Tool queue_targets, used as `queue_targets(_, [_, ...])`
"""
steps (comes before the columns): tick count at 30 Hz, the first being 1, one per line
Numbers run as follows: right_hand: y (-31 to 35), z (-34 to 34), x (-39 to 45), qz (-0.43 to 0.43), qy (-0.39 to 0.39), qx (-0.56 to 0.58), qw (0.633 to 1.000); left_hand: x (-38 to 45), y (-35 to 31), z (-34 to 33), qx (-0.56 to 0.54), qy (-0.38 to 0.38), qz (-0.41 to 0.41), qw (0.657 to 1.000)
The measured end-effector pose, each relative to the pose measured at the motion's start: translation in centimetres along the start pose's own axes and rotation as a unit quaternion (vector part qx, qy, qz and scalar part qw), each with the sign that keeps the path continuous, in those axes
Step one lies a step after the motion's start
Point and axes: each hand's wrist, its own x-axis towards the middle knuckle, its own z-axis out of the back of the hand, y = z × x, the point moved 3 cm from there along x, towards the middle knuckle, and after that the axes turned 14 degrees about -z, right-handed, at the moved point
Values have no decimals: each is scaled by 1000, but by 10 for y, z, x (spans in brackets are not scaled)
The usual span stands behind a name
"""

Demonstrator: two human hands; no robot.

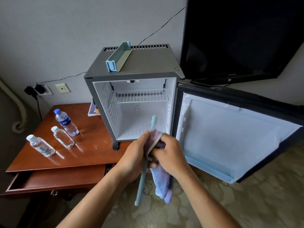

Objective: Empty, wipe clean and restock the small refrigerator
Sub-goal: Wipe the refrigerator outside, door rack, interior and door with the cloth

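A: How far along can the job be judged to be?

B: The small grey refrigerator with the white lining [131, 102] is seen emptied, its door [230, 137] swung wide to the right of the hands. A long pale blue plastic door rail [144, 162] is gripped by the left hand [131, 159], fingers curled round it, while a purple and blue towelling cloth [162, 181] is pinched round the same rail by the right hand [170, 156]. So the wiping is judged to be under way, with removable parts being done first.

A: And what is left?

B: The white wire shelf [139, 96], seated inside beyond the hands, and the walls cannot be told as wiped or not. A pale blue plastic door bin [119, 57] is laid on the refrigerator's top, well beyond the grip, and is yet to be refitted. Restocking has not been begun: three clear plastic water bottles [64, 122] are stood on the reddish wooden table [92, 155] to the left of the hands.

A: Is anything in the way?

B: A drawer [57, 180] is pulled out below the left forearm, and a black flat screen [238, 38] is hung close above the open door
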Motion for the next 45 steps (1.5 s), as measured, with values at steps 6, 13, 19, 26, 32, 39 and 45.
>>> queue_targets(6, [12, 19, 16, 16, -129, 86, 988, 1, -1, -8, 80, 41, -52, 995])
queue_targets(13, [23, 27, 58, -37, -110, 96, 989, 2, 8, -4, 103, 20, -42, 994])
queue_targets(19, [-2, -7, 35, -92, 4, 84, 992, 17, 5, 11, 68, -8, -51, 996])
queue_targets(26, [-3, -14, 30, -13, -139, -82, 987, 28, 3, 12, 35, 13, -72, 997])
queue_targets(32, [10, -37, 9, 207, -271, -153, 927, 34, -13, 13, -166, -3, 8, 986])
queue_targets(39, [-3, -49, 3, 206, -140, -236, 939, 44, -7, 37, -229, -55, 45, 971])
queue_targets(45, [-25, -63, -22, 174, -84, -194, 962, 43, 9, 55, -244, -63, 68, 965])
